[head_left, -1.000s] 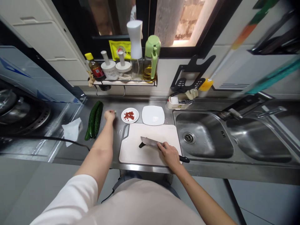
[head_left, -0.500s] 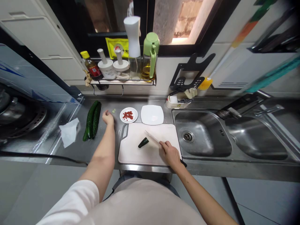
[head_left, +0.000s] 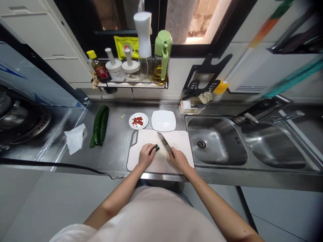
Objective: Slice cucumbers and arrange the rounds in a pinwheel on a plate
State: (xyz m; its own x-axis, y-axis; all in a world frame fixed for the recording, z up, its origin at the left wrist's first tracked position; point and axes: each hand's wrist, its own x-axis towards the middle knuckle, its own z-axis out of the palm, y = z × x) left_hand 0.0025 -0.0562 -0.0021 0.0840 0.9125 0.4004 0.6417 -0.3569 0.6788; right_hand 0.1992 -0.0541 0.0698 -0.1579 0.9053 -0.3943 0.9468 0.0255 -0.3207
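On the white cutting board (head_left: 176,139) my left hand (head_left: 145,155) is closed over a short dark green cucumber piece (head_left: 157,148), of which only the right end shows. My right hand (head_left: 178,159) grips a knife (head_left: 163,142) by its handle; the blade points away from me and stands just right of the cucumber piece. Two whole cucumbers (head_left: 99,125) lie side by side on the steel counter to the left. A small round dish of chopped red chilli (head_left: 138,121) and an empty square white plate (head_left: 163,120) sit behind the board.
A double steel sink (head_left: 219,148) lies right of the board, with a tap further right. Two small cucumber slices (head_left: 122,116) and a crumpled tissue (head_left: 75,137) lie on the counter. A rack of bottles (head_left: 133,67) hangs on the back wall. A stove (head_left: 22,121) is at far left, a black cable (head_left: 50,165) along the front edge.
My left hand came back from the counter beside the whole cucumbers and closed on the cucumber piece on the board. The knife turned from lying flat to blade upright beside the piece.
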